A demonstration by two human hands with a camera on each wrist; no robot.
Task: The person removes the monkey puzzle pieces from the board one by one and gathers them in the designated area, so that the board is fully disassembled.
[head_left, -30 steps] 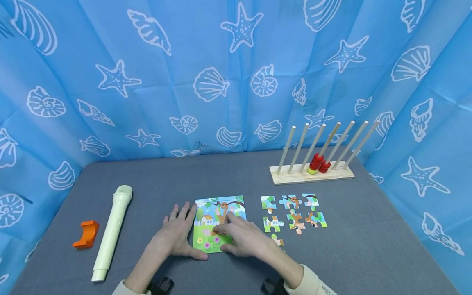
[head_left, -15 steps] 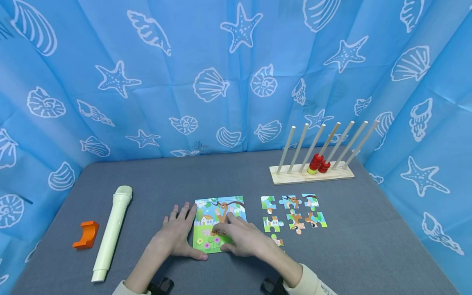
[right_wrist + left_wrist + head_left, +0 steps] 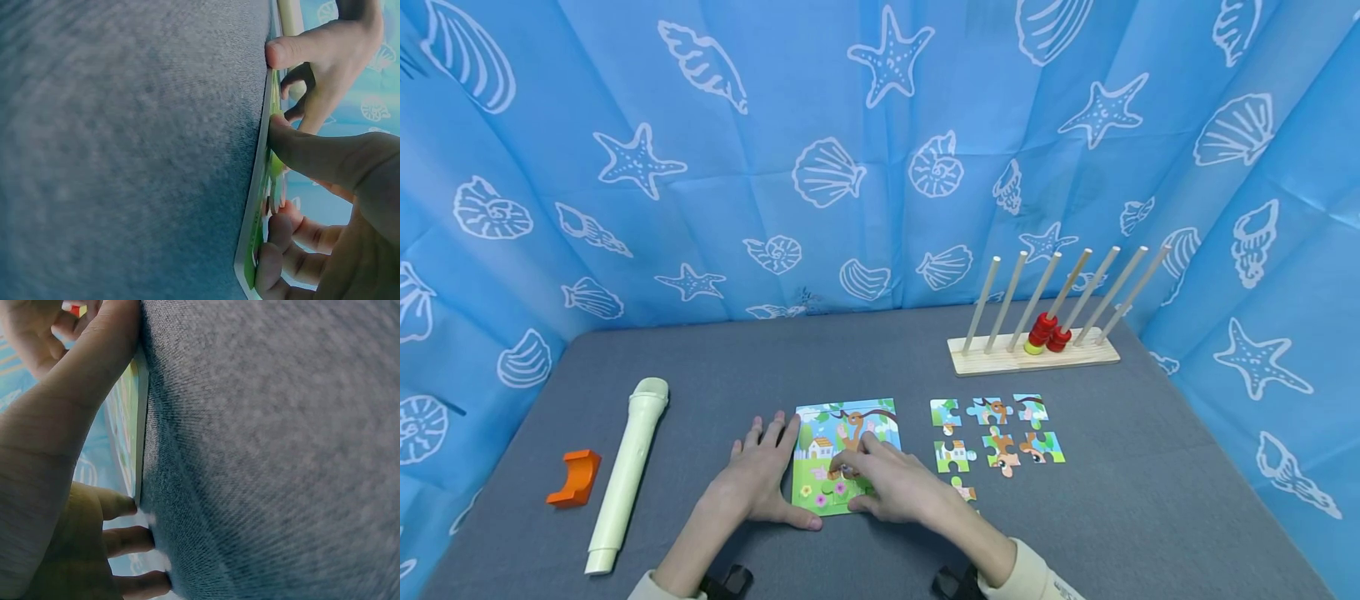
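Note:
A square jigsaw puzzle (image 3: 808, 487) with a house, flowers and a brown animal lies flat on the table. My left hand (image 3: 760, 479) rests at its left edge with fingers spread, the thumb by the near left corner. Over the puzzle's lower right part, my right hand (image 3: 898, 483) has its fingers bent. In the right wrist view its thumb and fingers pinch a green puzzle piece (image 3: 277, 164), which tilts up from the board. That piece is mostly hidden by the hand in the head view. Several loose puzzle pieces (image 3: 953, 455) lie to the right, one partly behind my right wrist.
A wooden peg stand (image 3: 988, 360) with red and yellow-green beads stands at the back right. On the left lie a pale green toy microphone (image 3: 628, 475) and an orange curved block (image 3: 578, 479). A blue shell-patterned curtain (image 3: 880, 208) hangs behind the grey table (image 3: 737, 358).
My right fingers shift very slightly over the puzzle, and the piece under them tilts a little more. The left hand stays where it was.

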